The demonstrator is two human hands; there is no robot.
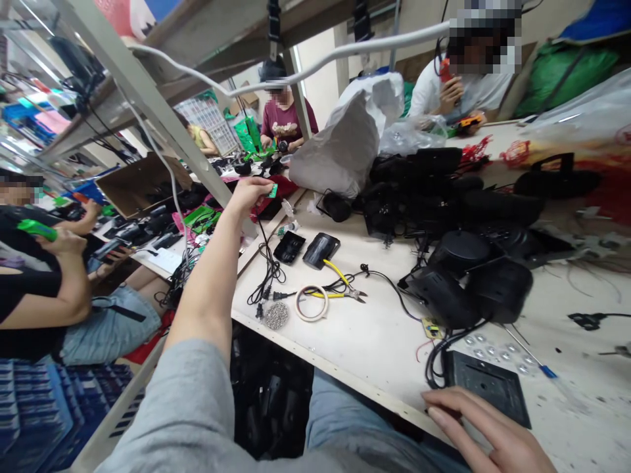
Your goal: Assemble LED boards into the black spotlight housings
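Note:
My left hand point(249, 192) is stretched far out to the left, above the table's left end. Its fingers are pinched on a small green part point(273, 191), from which a thin black cable point(266, 253) hangs down to the table. My right hand point(486, 430) lies at the near edge of the table point(365, 341), fingers stretched out and flat, holding nothing. It rests just in front of a flat black square plate point(488, 385). A heap of black device housings point(458, 276) with cables sits behind that plate.
Yellow-handled cutters point(340, 286), a tape ring point(311, 303), a metal wool pad point(277, 315) and two black panels point(305, 249) lie mid-table. A screwdriver point(530, 358) lies right. A white bag point(345, 141) stands behind. A slanted shelf post point(162, 112) rises left. Other people sit left and across.

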